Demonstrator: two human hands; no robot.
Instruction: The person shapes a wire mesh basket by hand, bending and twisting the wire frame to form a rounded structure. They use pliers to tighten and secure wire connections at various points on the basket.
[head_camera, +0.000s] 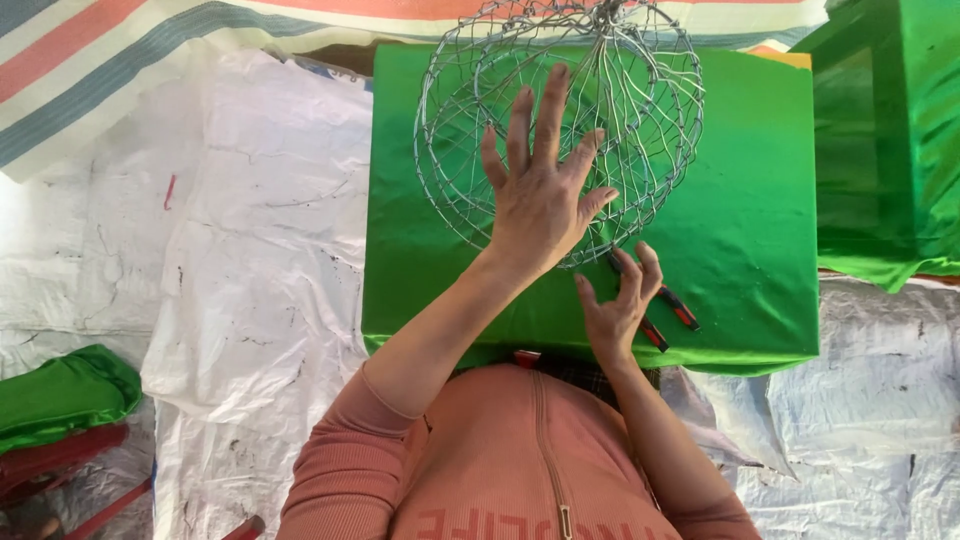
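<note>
A round wire-mesh frame (640, 110), shaped like a basket or ball, lies on a table covered in shiny green cloth (750, 200). My left hand (540, 190) rests flat on the near side of the frame with its fingers spread. My right hand (618, 300) sits just below the frame's edge and grips pliers with red and black handles (678, 308). The pliers' jaws point up toward the wire at the frame's lower rim; the jaws are partly hidden by my fingers.
White plastic sheeting (260, 250) covers the floor around the table. A striped tarp (120, 60) lies at the back left. A green-wrapped stand (890, 130) is at the right, and a green and red bundle (60, 410) at the lower left.
</note>
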